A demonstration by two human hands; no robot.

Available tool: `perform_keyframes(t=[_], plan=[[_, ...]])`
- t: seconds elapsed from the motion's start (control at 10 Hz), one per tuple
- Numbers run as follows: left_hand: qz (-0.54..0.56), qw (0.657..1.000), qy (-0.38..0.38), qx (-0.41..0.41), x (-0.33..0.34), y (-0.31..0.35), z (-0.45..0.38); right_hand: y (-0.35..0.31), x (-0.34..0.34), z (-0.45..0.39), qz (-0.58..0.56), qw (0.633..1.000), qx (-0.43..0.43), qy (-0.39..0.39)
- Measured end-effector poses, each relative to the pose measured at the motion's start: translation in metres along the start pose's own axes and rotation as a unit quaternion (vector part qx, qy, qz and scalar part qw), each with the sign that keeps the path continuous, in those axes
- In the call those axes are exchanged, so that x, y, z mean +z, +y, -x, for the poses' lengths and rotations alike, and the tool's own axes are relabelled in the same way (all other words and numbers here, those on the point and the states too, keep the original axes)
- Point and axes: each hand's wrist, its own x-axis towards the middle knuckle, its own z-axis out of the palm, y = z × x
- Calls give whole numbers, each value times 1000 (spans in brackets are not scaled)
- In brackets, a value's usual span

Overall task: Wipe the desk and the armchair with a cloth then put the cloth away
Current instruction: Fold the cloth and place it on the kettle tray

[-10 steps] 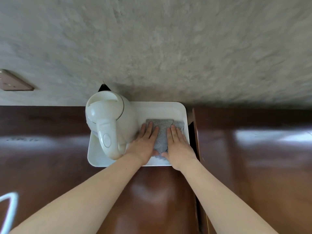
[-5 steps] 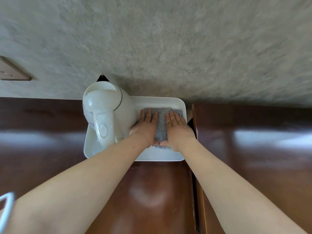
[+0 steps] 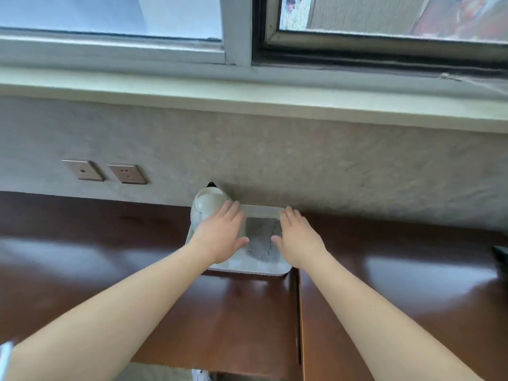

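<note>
Dark wood desk (image 3: 110, 270) under a window; white tray (image 3: 247, 266) at the wall. Grey cloth (image 3: 262, 239) lies flat in tray, right of kettle (image 3: 204, 207). Left hand (image 3: 220, 237) & right hand (image 3: 298, 239) flank cloth, fingers straight, holding nothing.

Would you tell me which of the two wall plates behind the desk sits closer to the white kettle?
The right-hand wall plate, the one with small holes near its middle, is closer to the kettle; the other plate sits farther left.
</note>
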Motion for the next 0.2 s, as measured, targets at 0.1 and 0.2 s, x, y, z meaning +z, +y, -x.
perform_keyframes(t=[0.1,0.2], plan=[[-8,999,46,-17,-56,-10,28,-18,-55,23,29,999,-9,44],[16,994,102,-23,-106,-16,54,-42,-104,51,18,996,-6,82]])
